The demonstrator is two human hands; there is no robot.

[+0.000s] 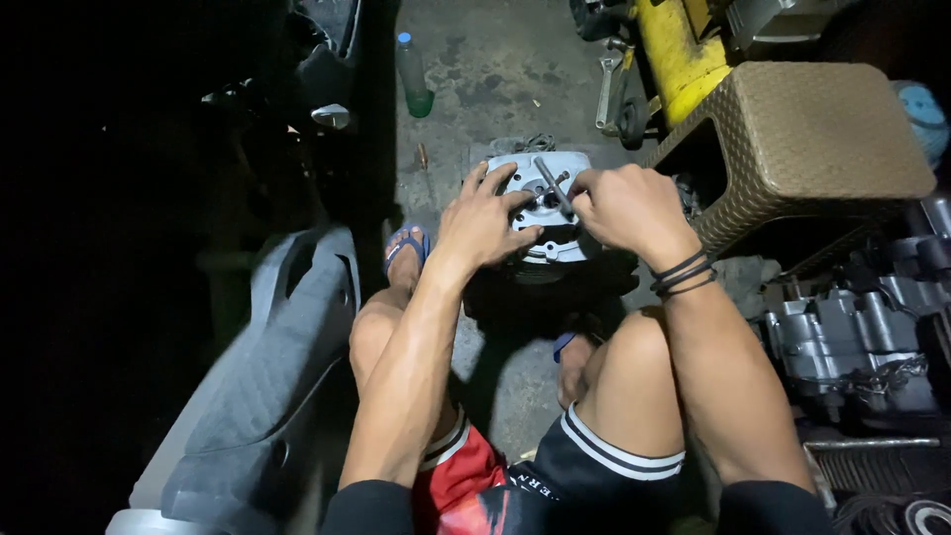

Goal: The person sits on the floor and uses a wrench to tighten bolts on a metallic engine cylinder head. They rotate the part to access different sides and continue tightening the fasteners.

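Note:
A silver engine cylinder head point(535, 163) sits on a dark block on the concrete floor between my feet. My left hand point(482, 220) rests on its left side with fingers spread over the top. My right hand point(626, 206) is closed around a thin metal T-shaped tool point(552, 184) that stands tilted on the middle of the head. Black bands circle my right wrist.
A brown woven stool point(807, 139) stands to the right. A yellow machine part point(679, 54) and a wrench point(606, 84) lie behind it. A green bottle point(413, 74) stands at the back. Grey engine parts point(852, 337) sit at right, a motorcycle seat point(267, 376) at left.

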